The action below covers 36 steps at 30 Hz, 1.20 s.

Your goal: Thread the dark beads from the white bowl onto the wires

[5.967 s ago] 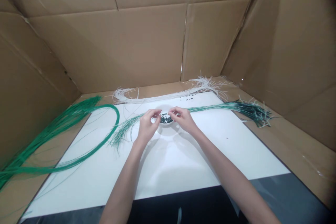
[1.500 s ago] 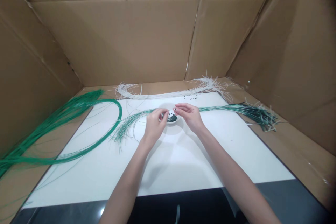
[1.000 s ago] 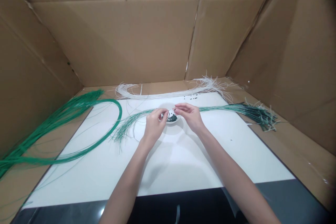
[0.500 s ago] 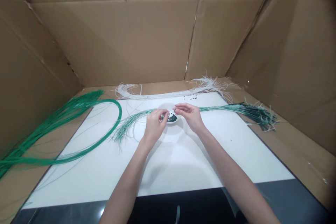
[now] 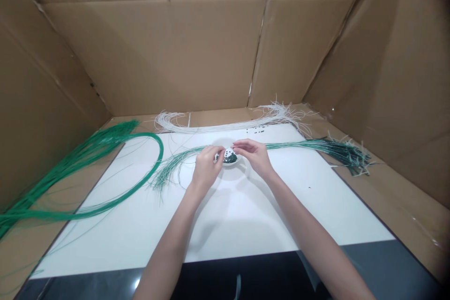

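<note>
My left hand (image 5: pixel 206 173) and my right hand (image 5: pixel 254 156) hover just above a small white dish (image 5: pixel 236 161) holding a heap of dark green beads (image 5: pixel 230 159). The fingertips of both hands pinch together over the dish, close to each other. Anything between them is too small to make out. A fan of thin green wires (image 5: pixel 172 167) runs toward the dish from the left, and a darker green bundle (image 5: pixel 337 148) stretches off to the right, its frayed ends lying on the cardboard.
Everything lies on a white board (image 5: pixel 239 225) inside cardboard walls (image 5: pixel 151 56). A looped bright green wire bundle (image 5: pixel 84 147) lies at the left, a white strand bundle (image 5: pixel 225 127) lies at the back, and several loose beads (image 5: pixel 255 131) sit near it.
My right hand's fingertips have dropped slightly toward the dish. My left hand has barely moved, and the dish and wires stay in place.
</note>
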Tool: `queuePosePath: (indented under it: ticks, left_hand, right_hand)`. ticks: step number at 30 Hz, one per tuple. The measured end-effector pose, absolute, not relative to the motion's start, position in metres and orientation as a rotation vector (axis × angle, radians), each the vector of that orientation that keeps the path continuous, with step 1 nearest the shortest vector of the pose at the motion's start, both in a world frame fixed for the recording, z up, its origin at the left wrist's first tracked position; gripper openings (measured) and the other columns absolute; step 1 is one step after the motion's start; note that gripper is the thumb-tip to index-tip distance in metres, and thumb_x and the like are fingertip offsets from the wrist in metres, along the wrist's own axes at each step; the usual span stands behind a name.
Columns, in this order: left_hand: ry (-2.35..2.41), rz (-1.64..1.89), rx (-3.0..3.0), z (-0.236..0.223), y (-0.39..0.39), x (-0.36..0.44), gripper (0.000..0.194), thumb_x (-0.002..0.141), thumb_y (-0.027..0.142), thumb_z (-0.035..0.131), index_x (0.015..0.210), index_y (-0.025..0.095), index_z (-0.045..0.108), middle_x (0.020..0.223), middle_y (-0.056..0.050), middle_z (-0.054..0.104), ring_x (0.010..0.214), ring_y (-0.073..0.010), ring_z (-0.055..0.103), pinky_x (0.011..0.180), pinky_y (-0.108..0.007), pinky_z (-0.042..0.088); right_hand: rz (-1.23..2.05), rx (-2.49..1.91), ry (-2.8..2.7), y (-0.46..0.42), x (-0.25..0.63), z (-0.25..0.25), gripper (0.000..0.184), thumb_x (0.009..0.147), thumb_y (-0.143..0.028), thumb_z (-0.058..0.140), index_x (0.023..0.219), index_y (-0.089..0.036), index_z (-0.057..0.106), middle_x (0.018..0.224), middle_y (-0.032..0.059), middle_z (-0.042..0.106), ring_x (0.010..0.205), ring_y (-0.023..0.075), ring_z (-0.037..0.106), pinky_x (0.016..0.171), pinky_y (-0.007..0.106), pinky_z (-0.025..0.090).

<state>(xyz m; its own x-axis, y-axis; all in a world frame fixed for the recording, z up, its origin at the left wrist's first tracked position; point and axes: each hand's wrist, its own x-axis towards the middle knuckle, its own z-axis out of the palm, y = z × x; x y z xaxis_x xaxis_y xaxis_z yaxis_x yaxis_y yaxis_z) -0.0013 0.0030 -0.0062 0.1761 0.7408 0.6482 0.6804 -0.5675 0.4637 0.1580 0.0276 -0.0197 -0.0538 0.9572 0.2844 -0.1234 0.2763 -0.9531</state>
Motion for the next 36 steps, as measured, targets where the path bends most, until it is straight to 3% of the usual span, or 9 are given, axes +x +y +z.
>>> queuePosePath:
  ticks: [12,28,36]
  left_hand:
    - [1.361,1.297,2.487,-0.0082,0.0034,-0.0016,0.012,0.081,0.016,0.047,0.081,0.017,0.060,0.074,-0.002,0.062,0.064,-0.0116,0.051,0.064,-0.023,0.040]
    - [1.388,1.359,2.397,-0.0085,0.0024,-0.0007,0.013,0.082,0.019,0.046,0.082,0.017,0.060,0.073,-0.001,0.061,0.066,-0.0113,0.051,0.065,-0.022,0.040]
    - [1.381,1.419,2.390,-0.0057,-0.0009,0.0021,0.014,0.082,0.020,0.046,0.081,0.017,0.060,0.073,-0.002,0.061,0.066,-0.0119,0.051,0.065,-0.023,0.040]
  right_hand:
    - [1.111,-0.929,-1.338,0.0279,0.1592,-0.0185,0.018,0.060,-0.028,0.069,0.074,-0.017,0.068,0.067,0.0013,0.065,0.062,0.0122,0.057,0.067,0.029,0.047]
    - [1.485,-0.753,-1.076,0.0284,0.1553,-0.0239,0.018,0.061,-0.028,0.070,0.074,-0.016,0.069,0.065,0.0011,0.063,0.060,0.0081,0.053,0.066,0.024,0.042]
    - [1.423,-0.782,-1.090,0.0270,0.1528,-0.0223,0.021,0.059,-0.031,0.070,0.075,-0.016,0.068,0.065,0.0011,0.062,0.058,0.0083,0.050,0.063,0.025,0.041]
